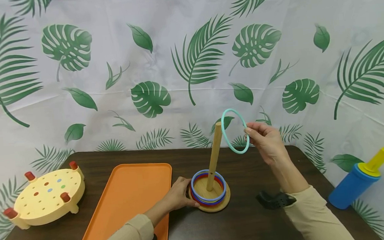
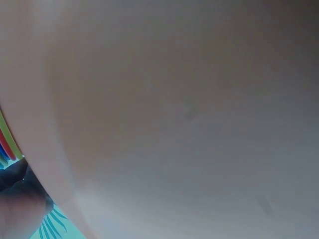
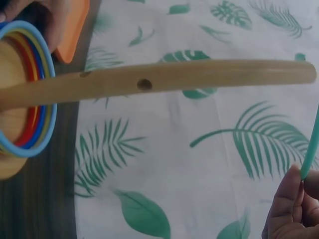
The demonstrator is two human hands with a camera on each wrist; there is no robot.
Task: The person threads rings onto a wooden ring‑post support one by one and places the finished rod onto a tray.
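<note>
Holes in the peg (image 3: 149, 82) show only at the right wrist; hands grip ring (image 1: 235, 131) and base (image 1: 217, 206).

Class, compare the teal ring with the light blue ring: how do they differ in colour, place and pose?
The teal ring is held in the air, nearly upright, beside the peg's top; the light blue ring lies flat around the peg on the base. The right hand pinches the teal ring only. Both are thin hoops.
</note>
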